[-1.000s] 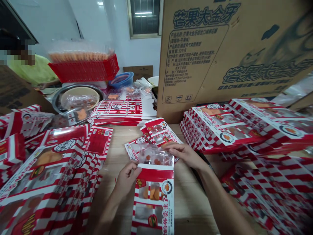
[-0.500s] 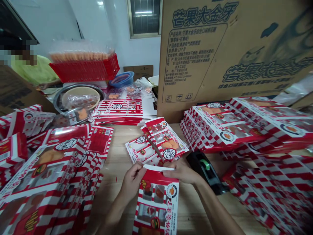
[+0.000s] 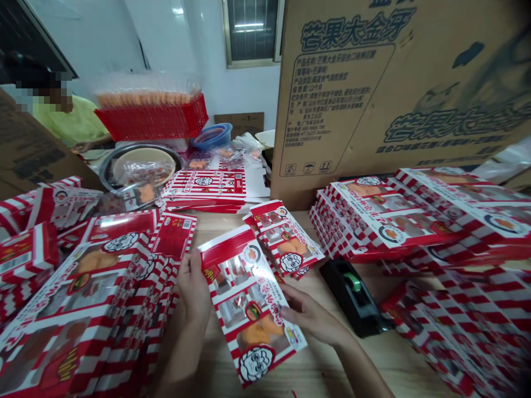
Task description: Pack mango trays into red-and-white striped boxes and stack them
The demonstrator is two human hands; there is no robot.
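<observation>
Clearly, your left hand [image 3: 194, 288] and right hand [image 3: 312, 314] hold one red-and-white windowed carton [image 3: 252, 305] by opposite edges, aslant over the worktop [image 3: 316, 377]; a black tape dispenser [image 3: 347, 307] sits near your right.

L hand [image 3: 194, 290], R hand [image 3: 317, 316] hold box [image 3: 251, 301]; contents [image 3: 256, 334] prob. bagged.

Both forearms bare, entering from bottom of view. Left forearm [image 3: 185, 349] nearly upright, slight lean right; right forearm [image 3: 360, 366] slanting up and leftward. Left hand [image 3: 194, 284] raised a little higher than right, fingers bent, fingertips partly hidden. Right hand [image 3: 312, 314] reaching inward, thumb and forefinger pointing left, other fingers mostly hidden. Hands well apart, both in gripping pose, wrists fairly straight.
</observation>
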